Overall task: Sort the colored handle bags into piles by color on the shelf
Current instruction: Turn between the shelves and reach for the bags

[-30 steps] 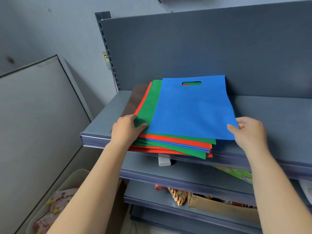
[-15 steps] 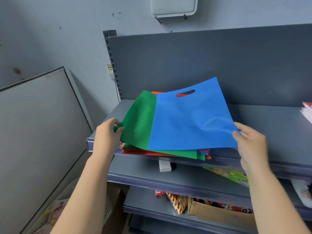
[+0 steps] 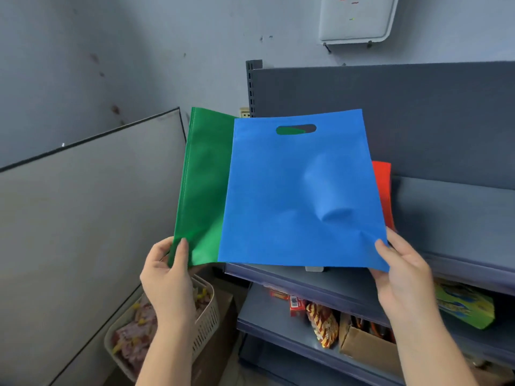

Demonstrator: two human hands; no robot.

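While the left hand point(image 3: 167, 270) pinches the green bag's point(image 3: 200, 190) near corner, the right hand point(image 3: 401, 270) pinches the blue bag's point(image 3: 301, 196) corner, both raised before the shelf point(image 3: 451, 213), a red bag point(image 3: 384, 190) behind.

Top shelf point(image 3: 457, 207) bare right of red bag point(image 3: 383, 190), open reach there; grey back panel point(image 3: 418, 115) closes it behind. Held-up blue bag point(image 3: 295, 201) and green bag point(image 3: 200, 190) screen shelf's left part. Leaning board point(image 3: 83, 218) and basket point(image 3: 206, 316) crowd left side
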